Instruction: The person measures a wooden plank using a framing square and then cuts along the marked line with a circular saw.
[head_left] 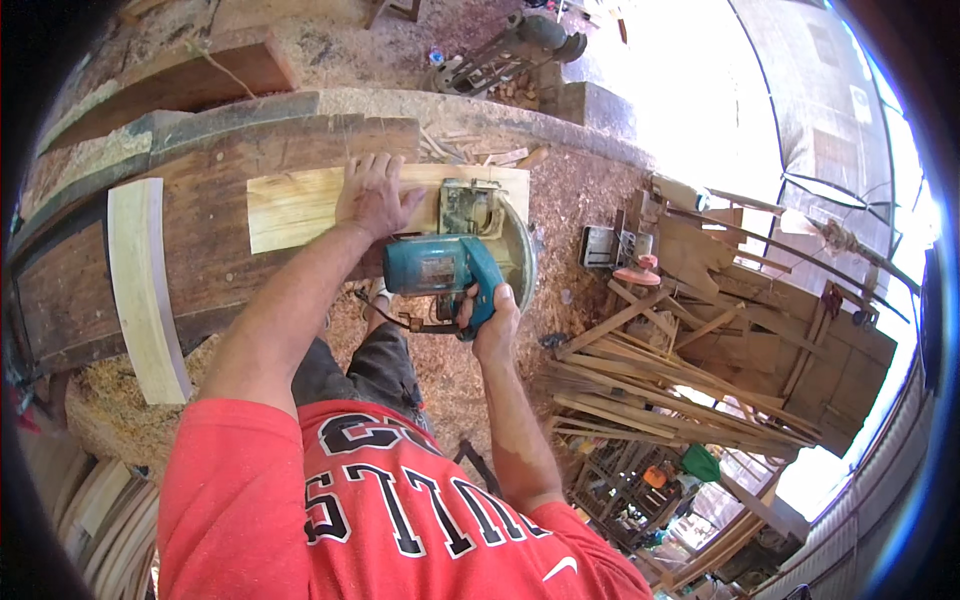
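Note:
A teal circular saw (430,265) rests with its metal base on the right end of a pale wooden board (290,205). My right hand (497,322) is wrapped round the saw's rear handle. The round blade guard bulges past the board toward the right. On top of the board, left of the saw, my left hand (375,198) presses down with fingers stretched forward and thumb out to the side. The board lies across a dark wooden workbench (215,240), its right end jutting beyond the bench. The blade's edge in the wood is hidden.
A curved pale plank (150,290) lies across the bench at left. Long offcuts (680,395) are piled at right, near a sanding tool with a reddish disc (637,273). Sawdust and scraps cover the floor (590,210). The saw's cord (385,312) hangs near my legs.

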